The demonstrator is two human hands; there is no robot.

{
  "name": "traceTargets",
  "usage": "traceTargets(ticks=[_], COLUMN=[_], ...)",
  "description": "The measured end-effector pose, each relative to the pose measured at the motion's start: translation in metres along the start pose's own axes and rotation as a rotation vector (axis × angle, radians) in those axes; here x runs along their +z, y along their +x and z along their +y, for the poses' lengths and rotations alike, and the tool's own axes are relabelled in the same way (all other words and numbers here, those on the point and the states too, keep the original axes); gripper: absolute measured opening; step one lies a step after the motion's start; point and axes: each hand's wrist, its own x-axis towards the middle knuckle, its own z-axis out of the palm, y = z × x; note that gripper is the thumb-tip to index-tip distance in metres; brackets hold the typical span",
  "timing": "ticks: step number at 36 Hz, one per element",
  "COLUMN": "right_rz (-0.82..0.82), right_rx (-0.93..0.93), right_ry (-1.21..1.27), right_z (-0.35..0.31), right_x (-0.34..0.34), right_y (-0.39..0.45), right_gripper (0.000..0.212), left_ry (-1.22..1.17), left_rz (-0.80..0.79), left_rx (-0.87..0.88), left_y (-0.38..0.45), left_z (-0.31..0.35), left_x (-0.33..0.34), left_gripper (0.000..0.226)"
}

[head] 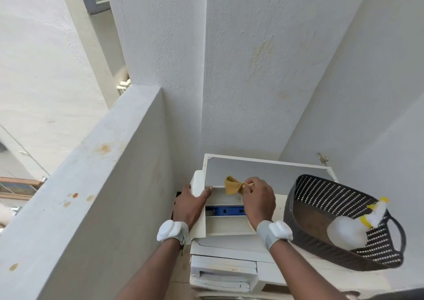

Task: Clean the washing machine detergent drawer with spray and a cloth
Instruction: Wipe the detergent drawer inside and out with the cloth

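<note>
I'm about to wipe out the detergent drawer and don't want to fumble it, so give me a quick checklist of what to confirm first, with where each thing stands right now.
1. Cloth in hand: ok. The right hand pinches the yellow cloth above the drawer.
2. Drawer steadied: ok. The left hand grips the detergent drawer at its left end.
3. Compartments reachable: ok. The drawer lies open side up on the washing machine, with the blue insert exposed.
4. Spray within reach: ok. The spray bottle lies in the dark basket on the right.
5. Drawer already sprayed: cannot tell.
6. Cloth damp: cannot tell.
</note>
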Motion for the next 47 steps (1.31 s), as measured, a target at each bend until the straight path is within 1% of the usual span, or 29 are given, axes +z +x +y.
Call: traceTargets(ticks=[3, 5, 6, 9, 11, 14, 16, 19, 21, 23, 27, 28, 30, 31, 34, 37, 42, 44, 47], right_rz=[0.071, 0.05, 0.001, -0.218, -0.295, -0.286, -0.297, -0.289, -0.282, -0.272, -0.234, -0.22, -0.186, -0.167, -0.14, -0.122, -0.117, -0.113, -0.149], right_rx=[-0.016, -0.064, -0.072, -0.079, -0.078, -0.037, -0.006, 0.065, 0.096, 0.125, 0.158, 0.162, 0.182, 0.184, 0.139, 0.124, 0.078, 0.026, -0.039], right_ry=[0.009, -0.065, -0.099, -0.198, -0.254, -0.289, -0.319, -0.337, -0.287, -0.205, -0.065, -0.061, -0.089, -0.103, -0.106, -0.096, -0.082, -0.107, -0.21], right_z=[-0.001, 0.0, 0.005, 0.017, 0.026, 0.03, 0.027, 0.029, 0.035, 0.038, 0.042, 0.043, 0.045, 0.044, 0.041, 0.042, 0.032, 0.03, 0.036], right_x=[-0.007, -0.008, -0.009, -0.006, -0.003, -0.003, -0.007, -0.011, -0.008, -0.007, -0.004, -0.001, 0.001, 0.002, 0.005, 0.012, 0.016, 0.012, 0.007], right_y=[-0.001, 0.005, 0.008, 0.017, 0.014, 0.007, -0.001, -0.021, -0.033, -0.039, -0.034, -0.032, -0.027, -0.023, -0.013, 0.001, 0.019, 0.015, -0.004], right_gripper=[0.008, 0.01, 0.013, 0.017, 0.018, 0.019, 0.018, 0.016, 0.015, 0.02, 0.017, 0.016, 0.004, 0.009, 0.023, 0.024, 0.012, 0.009, 0.007], left_ry=[0.045, 0.055, 0.06, 0.045, 0.042, 0.034, 0.026, 0.032, 0.041, 0.041, 0.075, 0.087, 0.092, 0.088, 0.087, 0.097, 0.086, 0.079, 0.087], left_rz=[0.001, 0.004, 0.001, 0.015, 0.021, 0.022, 0.025, 0.025, 0.027, 0.029, 0.025, 0.024, 0.026, 0.025, 0.025, 0.031, 0.05, 0.061, 0.074], left_rx=[0.035, 0.037, 0.035, 0.025, 0.013, 0.004, 0.0, 0.001, 0.014, 0.033, 0.05, 0.053, 0.065, 0.072, 0.085, 0.094, 0.136, 0.139, 0.106], left_y=[-0.003, -0.003, -0.006, -0.005, -0.007, -0.01, -0.009, -0.007, -0.007, -0.009, -0.006, -0.005, -0.006, -0.005, -0.006, -0.005, -0.008, -0.009, -0.006], left_z=[0.001, 0.002, 0.001, 0.003, 0.004, 0.005, 0.006, 0.007, 0.005, 0.004, 0.005, 0.005, 0.005, 0.004, 0.006, 0.003, 0.002, 0.003, 0.004], left_x=[0.002, 0.002, 0.004, 0.003, 0.004, 0.004, 0.003, 0.003, 0.002, 0.003, 0.005, 0.005, 0.005, 0.006, 0.004, 0.006, 0.007, 0.007, 0.01], left_gripper=[0.053, 0.044, 0.042, 0.044, 0.049, 0.07, 0.074, 0.063, 0.064, 0.062, 0.041, 0.04, 0.04, 0.04, 0.038, 0.036, 0.031, 0.032, 0.034])
